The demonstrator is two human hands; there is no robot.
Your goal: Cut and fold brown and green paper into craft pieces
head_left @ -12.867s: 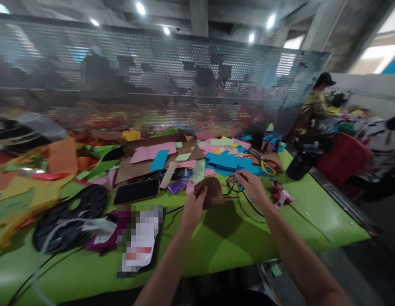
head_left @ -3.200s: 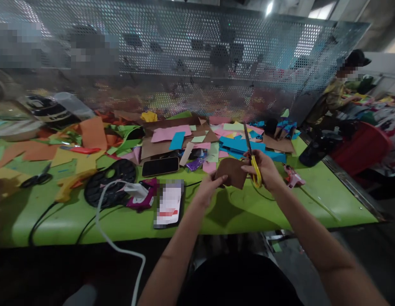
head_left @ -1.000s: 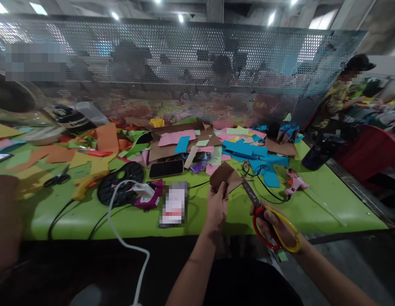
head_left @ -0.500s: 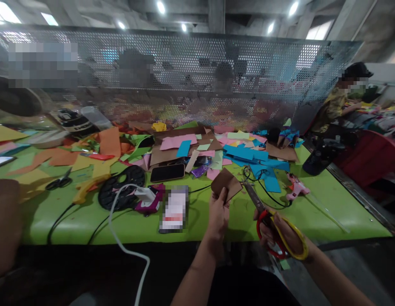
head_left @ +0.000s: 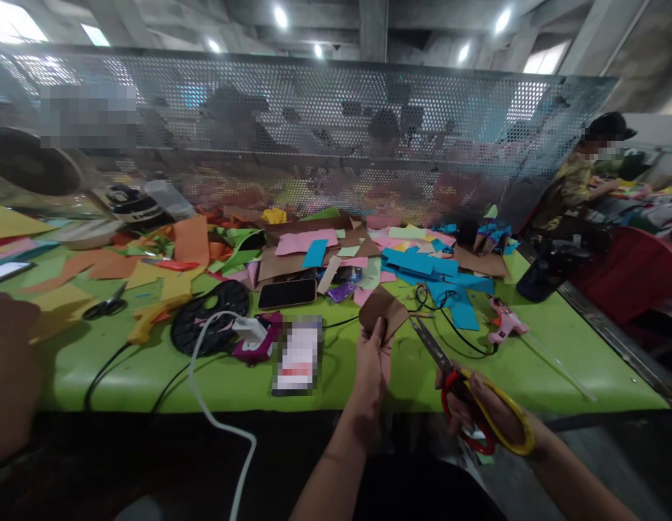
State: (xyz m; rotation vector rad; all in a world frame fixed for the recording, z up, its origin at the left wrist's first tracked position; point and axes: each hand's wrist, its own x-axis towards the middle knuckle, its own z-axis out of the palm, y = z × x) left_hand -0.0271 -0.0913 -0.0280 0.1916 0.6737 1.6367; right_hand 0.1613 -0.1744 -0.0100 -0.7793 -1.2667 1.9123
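Note:
Between the thumb and fingers of my left hand is a piece of brown paper, held up over the front of the green table. My right hand grips a pair of scissors with one red and one yellow handle loop. The blades point up and left, close to the paper's right edge but apart from it. They look nearly closed. A phone with a lit screen lies left of my left hand.
A pink glue gun lies at the right, a yellow glue gun at the left. Dark scissors, a power strip, another phone and blue paper strips lie about. A perforated metal screen stands behind. A person is at far right.
The scissors have shifted slightly right and down, away from the brown paper. My left hand keeps its hold on the paper almost in place. The view has moved a little.

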